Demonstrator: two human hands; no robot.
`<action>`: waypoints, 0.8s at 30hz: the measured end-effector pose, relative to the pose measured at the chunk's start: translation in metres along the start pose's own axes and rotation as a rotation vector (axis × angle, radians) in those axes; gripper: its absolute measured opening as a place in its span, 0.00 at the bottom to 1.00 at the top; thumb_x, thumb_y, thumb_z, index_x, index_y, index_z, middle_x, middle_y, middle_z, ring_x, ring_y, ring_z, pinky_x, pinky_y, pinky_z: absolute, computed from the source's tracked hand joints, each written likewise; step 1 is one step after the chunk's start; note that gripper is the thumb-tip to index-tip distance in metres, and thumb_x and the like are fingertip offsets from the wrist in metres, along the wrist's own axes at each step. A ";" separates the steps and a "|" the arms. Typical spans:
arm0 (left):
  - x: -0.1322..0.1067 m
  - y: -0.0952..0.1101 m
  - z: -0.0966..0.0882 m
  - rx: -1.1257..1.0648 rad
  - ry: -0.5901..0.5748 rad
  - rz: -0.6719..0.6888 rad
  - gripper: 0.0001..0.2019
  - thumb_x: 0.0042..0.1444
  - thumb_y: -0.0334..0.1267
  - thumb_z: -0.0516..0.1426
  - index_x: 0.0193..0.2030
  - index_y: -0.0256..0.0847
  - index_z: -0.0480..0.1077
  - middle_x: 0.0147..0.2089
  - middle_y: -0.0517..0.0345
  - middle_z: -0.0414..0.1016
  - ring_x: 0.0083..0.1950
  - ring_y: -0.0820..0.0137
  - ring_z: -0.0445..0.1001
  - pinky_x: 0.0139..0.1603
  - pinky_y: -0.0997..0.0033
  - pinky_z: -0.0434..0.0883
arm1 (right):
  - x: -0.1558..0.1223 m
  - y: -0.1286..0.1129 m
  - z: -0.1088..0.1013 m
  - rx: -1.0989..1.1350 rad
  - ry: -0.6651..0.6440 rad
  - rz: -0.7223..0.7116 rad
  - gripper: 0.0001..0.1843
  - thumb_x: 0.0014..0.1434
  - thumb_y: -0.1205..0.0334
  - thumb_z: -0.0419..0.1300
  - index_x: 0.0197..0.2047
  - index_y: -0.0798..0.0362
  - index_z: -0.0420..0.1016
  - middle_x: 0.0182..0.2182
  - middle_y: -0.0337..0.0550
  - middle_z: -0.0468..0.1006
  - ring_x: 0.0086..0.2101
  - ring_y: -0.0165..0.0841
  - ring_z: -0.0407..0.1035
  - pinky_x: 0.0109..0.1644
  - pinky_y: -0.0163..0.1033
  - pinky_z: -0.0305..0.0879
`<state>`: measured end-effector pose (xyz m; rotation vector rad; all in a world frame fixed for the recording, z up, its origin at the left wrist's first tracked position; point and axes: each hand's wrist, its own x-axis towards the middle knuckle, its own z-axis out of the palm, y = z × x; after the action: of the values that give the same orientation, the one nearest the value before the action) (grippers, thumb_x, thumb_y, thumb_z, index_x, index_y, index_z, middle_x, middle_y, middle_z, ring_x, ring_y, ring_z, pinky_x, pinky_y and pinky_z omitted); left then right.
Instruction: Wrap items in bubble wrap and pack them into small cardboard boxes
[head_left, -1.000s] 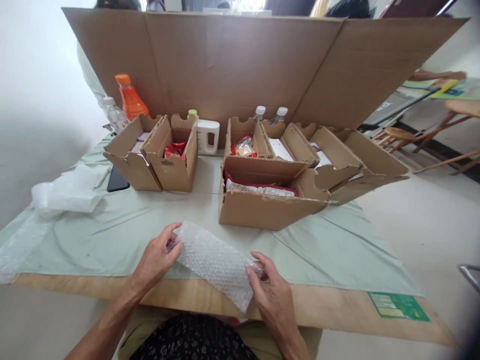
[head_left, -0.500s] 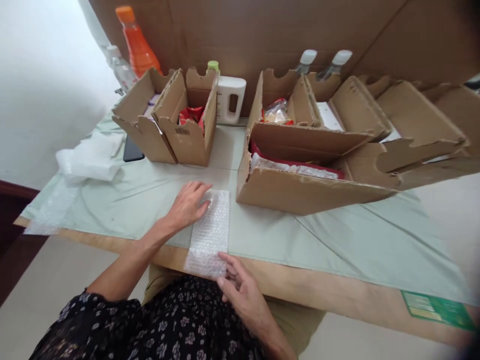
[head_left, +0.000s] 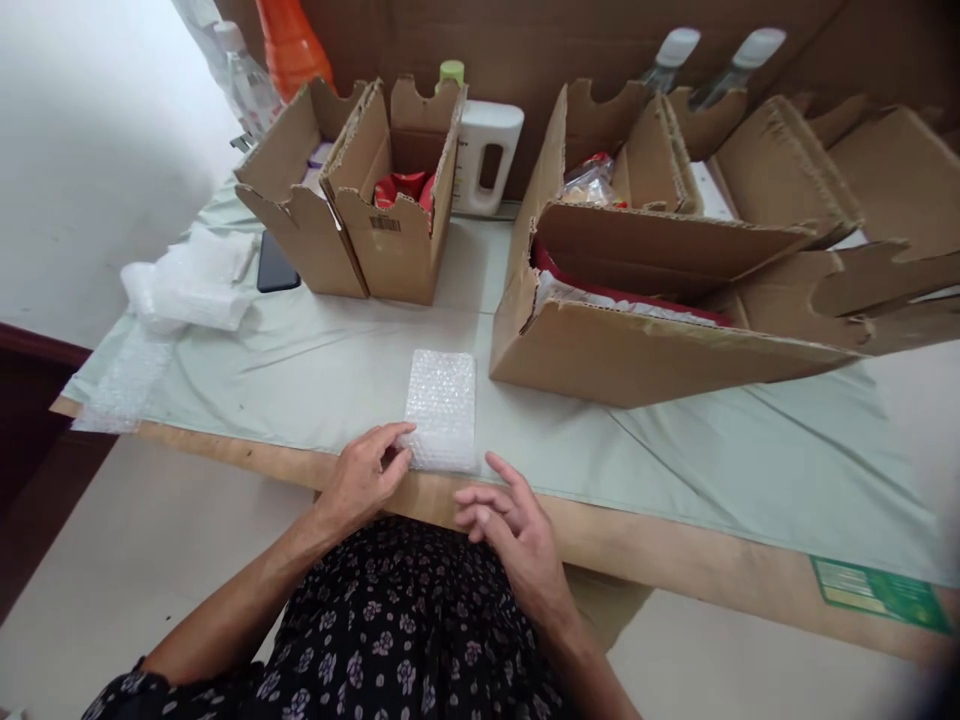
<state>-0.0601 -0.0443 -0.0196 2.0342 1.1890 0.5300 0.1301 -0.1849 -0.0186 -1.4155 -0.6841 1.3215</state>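
Observation:
A bubble wrap sheet (head_left: 440, 400) lies flat near the table's front edge, its lower part looking folded over into a doubled band. My left hand (head_left: 366, 472) is at its lower left corner, index finger and thumb apart, the fingertips touching the wrap's edge. Just right of and below the wrap is my right hand (head_left: 517, 530), holding nothing; its index finger is stretched out and the others are loosely bent.
Cardboard bins (head_left: 675, 350) with packets inside stand at right; two more bins (head_left: 397, 245) stand at back left. Behind them are a white jug (head_left: 466, 170) and bottles. A black phone (head_left: 276, 262) and crumpled bubble wrap (head_left: 199, 285) lie at left.
The bubble wrap has become shorter, its near end now folded up onto the table. My left hand has come down to its lower corner; my right hand has moved off its edge. The view has shifted.

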 end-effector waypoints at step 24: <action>-0.011 -0.002 -0.003 0.107 0.003 0.321 0.12 0.66 0.31 0.56 0.52 0.41 0.77 0.46 0.51 0.83 0.49 0.61 0.79 0.53 0.55 0.76 | 0.048 -0.013 0.001 -0.965 -0.055 -0.677 0.13 0.73 0.65 0.55 0.48 0.50 0.82 0.40 0.45 0.86 0.41 0.39 0.77 0.49 0.46 0.69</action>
<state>-0.0684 -0.0520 -0.0190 2.3344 0.9123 0.6336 0.1435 -0.1370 -0.0236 -1.6223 -1.8018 0.4660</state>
